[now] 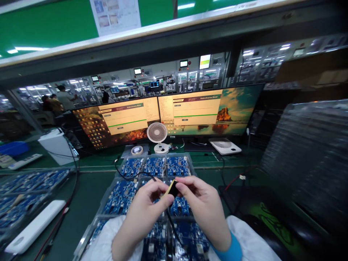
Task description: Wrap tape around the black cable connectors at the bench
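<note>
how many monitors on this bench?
2. Left monitor behind the small desk fan; right monitor beside it, above the flat white fan. Smaller screens far behind not counted.

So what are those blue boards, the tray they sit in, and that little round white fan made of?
The blue circuit boards look like rigid matte laminate dotted with small metal parts. The clear compartmented tray looks like thin glossy plastic, judging by its see-through, shiny walls. The small round white desk fan appears to be smooth moulded plastic.
</note>
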Motion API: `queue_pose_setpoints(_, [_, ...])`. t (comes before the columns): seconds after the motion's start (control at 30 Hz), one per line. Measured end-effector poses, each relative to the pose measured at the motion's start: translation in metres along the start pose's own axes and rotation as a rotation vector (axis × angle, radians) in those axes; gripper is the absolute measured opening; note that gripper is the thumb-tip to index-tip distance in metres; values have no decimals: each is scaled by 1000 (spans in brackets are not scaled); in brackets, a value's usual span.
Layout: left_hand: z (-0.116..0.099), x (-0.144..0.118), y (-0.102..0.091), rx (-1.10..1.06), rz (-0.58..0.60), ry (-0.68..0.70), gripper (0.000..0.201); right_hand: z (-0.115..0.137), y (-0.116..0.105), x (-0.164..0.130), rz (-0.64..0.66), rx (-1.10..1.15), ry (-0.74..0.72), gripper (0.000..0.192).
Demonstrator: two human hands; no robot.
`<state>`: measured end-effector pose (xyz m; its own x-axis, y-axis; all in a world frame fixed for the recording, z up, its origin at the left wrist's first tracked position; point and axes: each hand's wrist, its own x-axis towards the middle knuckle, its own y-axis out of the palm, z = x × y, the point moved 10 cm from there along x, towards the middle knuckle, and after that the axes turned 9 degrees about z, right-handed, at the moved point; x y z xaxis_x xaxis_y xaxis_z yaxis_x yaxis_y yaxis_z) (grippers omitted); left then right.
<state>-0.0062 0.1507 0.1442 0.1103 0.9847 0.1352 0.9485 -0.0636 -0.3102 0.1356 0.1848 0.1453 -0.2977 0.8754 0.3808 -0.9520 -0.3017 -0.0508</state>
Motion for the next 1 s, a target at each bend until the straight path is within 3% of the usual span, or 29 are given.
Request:
queue_pose_setpoints(0.17, [3, -2, -1, -27, -30, -23, 12, 11, 6, -3, 46, -156, -120, 8])
queue_pose_setpoints(0.47, [1, -2, -7, 85, -75, -8, 22, 45, 13, -18, -11, -399, -467, 14])
queue_pose_setpoints(0.67, [2, -3, -8, 97, -86, -26, 30, 53, 15, -25, -61, -505, -557, 16])
queue_pose_setpoints(0.77, [3, -2, -8, 91, -82, -40, 34, 49, 12, -22, -56, -381, -500, 14])
queue_pose_setpoints(1.0, [9, -1, -7, 51, -53, -57, 38, 16, -10, -13, -131, 20, -160, 9])
